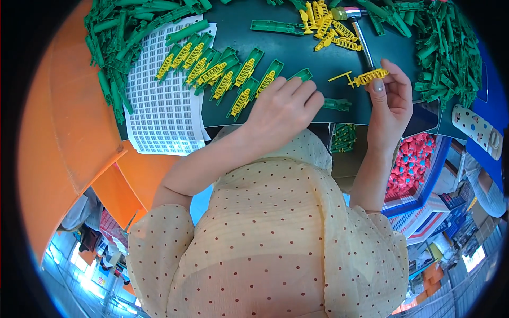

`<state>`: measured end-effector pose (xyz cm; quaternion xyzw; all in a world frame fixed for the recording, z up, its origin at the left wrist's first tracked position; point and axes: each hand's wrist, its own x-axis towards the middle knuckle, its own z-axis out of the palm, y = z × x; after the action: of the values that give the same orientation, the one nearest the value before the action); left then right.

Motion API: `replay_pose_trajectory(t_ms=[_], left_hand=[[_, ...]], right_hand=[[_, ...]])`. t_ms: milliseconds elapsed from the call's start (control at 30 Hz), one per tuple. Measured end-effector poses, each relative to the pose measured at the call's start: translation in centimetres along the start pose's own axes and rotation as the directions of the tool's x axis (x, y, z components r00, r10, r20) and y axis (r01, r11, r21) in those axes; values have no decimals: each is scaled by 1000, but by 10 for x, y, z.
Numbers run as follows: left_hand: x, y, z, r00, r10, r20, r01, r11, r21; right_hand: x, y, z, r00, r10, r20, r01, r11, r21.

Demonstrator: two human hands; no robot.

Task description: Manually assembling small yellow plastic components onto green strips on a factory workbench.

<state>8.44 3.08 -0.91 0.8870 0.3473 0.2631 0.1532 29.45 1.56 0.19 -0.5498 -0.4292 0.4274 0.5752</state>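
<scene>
My right hand [391,108] pinches a yellow ribbed plastic piece [371,77] between thumb and fingers, raised over the table's near right part; a thin yellow stem sticks out of its left end. My left hand [283,108] is closed, fingers curled down at the near end of a slanting row of green half-shells [245,100] with yellow ribbed pieces lying in them. Just past its knuckles shows the end of a green half-shell [302,74]; what its fingertips hold, if anything, is hidden. Another green half-shell [337,104] lies between my hands.
Green plastic parts are heaped at the left [114,58] and right [445,58]. A printed label sheet [159,111] lies under the row's left side. Beyond my hands are a small hammer [361,42] and loose yellow pieces [323,24]. A blue-rimmed crate of red parts [411,167] stands lower right.
</scene>
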Motion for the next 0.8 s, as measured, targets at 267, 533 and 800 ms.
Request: replay_pose_trajectory(t_ms=[267,533,800], left_hand=[[12,4,-26,954,-291,70,272,745,-609],[5,-3,-28,958,-281,57,259,761,-595],[5,2,-27,904,-388,179,351,435,-829]], right_hand=[[-25,2,13,959,-36,282,-20,981,192],[-15,-10,17,810,-392,436,561,734,-382],[-27,-6,21,913,-225,339,278,954,-113]])
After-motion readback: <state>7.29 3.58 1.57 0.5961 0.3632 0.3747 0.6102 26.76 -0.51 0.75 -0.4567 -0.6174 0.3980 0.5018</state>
